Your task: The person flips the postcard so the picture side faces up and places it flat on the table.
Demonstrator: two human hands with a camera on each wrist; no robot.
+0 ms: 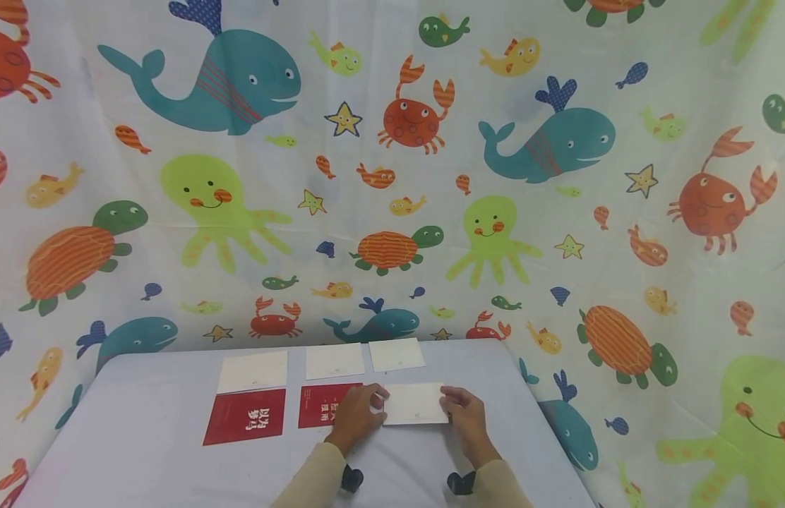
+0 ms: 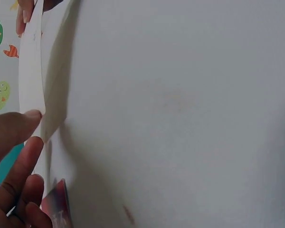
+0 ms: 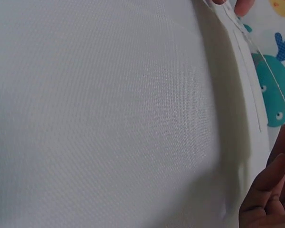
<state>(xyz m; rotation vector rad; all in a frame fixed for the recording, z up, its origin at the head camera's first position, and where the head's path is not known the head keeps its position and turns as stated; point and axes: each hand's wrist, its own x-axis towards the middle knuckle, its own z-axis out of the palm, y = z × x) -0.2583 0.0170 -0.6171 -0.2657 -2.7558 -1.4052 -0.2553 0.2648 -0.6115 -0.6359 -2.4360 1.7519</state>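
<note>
A flat white card (image 1: 416,404) with small print near its lower edge is held between both hands, tilted up a little from the table. My left hand (image 1: 359,415) pinches its left edge, thumb and fingers near the corner in the left wrist view. At the right edge, my right hand (image 1: 466,418) grips the card with thumb and fingers. In the right wrist view the card's edge (image 3: 249,85) shows more than one layer; whether it is an envelope I cannot tell. Partly behind my left hand lies a red card (image 1: 316,406) with white characters.
Another red card (image 1: 245,416) lies farther left. Along the back of the white-covered table (image 1: 157,437) are a left white card (image 1: 253,372), a middle one (image 1: 334,361) and a right one (image 1: 397,354). A curtain printed with sea animals (image 1: 342,169) hangs behind.
</note>
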